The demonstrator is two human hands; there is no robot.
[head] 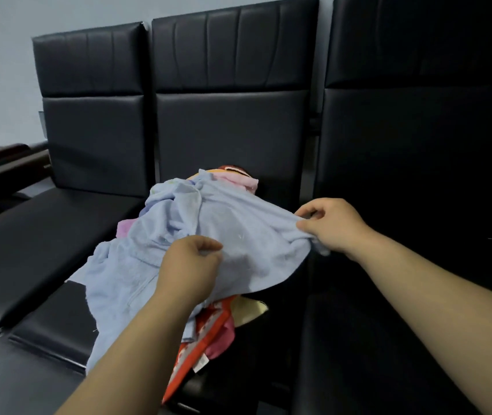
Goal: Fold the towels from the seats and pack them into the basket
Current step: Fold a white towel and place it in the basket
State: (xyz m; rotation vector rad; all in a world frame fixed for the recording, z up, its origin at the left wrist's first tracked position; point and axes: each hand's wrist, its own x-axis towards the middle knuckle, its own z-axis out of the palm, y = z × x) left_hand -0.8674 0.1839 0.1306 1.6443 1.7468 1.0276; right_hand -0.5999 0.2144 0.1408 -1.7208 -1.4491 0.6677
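Left hand [192,265] and right hand [330,226] pinch blue towel's [247,235] edge.

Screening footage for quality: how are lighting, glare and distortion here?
Head view: the right seat sinks into shadow; sheen on the left seat's front edge; wide-angle bows the seat backs; the blue towel, left hand and right hand are evenly lit, slightly soft.

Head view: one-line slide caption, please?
Left hand and right hand grip a light blue towel over a towel heap on a black seat.
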